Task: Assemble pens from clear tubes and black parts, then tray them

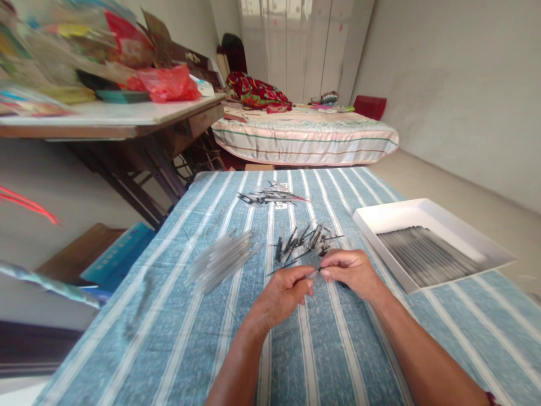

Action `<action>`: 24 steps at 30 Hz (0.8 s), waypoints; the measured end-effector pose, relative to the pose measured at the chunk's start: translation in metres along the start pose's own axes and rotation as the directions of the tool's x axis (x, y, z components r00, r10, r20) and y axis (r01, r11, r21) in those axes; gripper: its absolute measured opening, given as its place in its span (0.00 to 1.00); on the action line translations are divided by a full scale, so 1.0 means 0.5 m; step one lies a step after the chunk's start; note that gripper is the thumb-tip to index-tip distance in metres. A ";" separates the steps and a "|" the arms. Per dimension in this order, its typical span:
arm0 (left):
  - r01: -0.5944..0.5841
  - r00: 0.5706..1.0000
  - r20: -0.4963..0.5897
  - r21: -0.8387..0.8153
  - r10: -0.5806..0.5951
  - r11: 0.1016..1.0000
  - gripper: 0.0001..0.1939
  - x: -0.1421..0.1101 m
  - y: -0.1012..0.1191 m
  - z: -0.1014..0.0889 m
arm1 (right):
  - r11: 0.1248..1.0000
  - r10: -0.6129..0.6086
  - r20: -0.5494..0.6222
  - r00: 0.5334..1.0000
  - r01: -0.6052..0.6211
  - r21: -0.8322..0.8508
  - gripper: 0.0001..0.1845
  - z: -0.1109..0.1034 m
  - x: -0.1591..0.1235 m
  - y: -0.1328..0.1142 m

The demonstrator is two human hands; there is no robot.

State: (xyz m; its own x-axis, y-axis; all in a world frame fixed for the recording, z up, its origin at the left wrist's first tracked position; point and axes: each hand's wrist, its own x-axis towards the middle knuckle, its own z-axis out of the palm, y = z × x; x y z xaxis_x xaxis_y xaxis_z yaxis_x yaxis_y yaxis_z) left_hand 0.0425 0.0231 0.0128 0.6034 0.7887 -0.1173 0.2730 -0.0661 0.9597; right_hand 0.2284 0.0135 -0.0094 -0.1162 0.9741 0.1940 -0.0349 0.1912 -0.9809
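With the fingers of our left hand (288, 290) and our right hand (347, 272) we pinch one small dark piece (319, 269) between the tips. Just beyond the fingers lies a pile of short black pieces (304, 239) on the striped surface (203, 344). Clear tubes (224, 256) are to their left, and the white box (426, 210) with dark rods (422, 254) is to their right.

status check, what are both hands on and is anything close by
Left hand, right hand meeting at small dark piece, details too small. Loose black pieces just beyond fingers. White box off right.
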 end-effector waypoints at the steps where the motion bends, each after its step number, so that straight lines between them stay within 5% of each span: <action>1: -0.001 1.000 0.002 0.002 0.001 1.000 0.12 0.000 -0.001 0.000 | 1.000 -0.005 0.006 1.000 0.005 -0.008 0.05 0.000 0.000 0.000; 13: 0.044 0.997 0.056 0.092 -0.049 0.995 0.12 0.000 -0.010 0.002 | 0.989 -0.029 0.105 0.994 0.044 -0.140 0.06 -0.004 -0.002 0.009; 24: 0.086 0.990 0.099 0.110 -0.097 0.990 0.10 -0.004 -0.003 0.000 | 0.991 0.131 0.168 0.977 -0.124 -0.049 0.05 0.000 -0.005 0.021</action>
State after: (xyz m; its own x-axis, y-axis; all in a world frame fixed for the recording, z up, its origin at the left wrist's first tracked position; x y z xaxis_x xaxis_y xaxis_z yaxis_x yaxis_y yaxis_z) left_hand 0.0407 0.0217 0.0116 0.6451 0.7274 -0.2340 0.4044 -0.0652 0.9123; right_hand 0.2285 0.0130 -0.0201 -0.2852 0.9564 0.0633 0.0287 0.0745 -0.9968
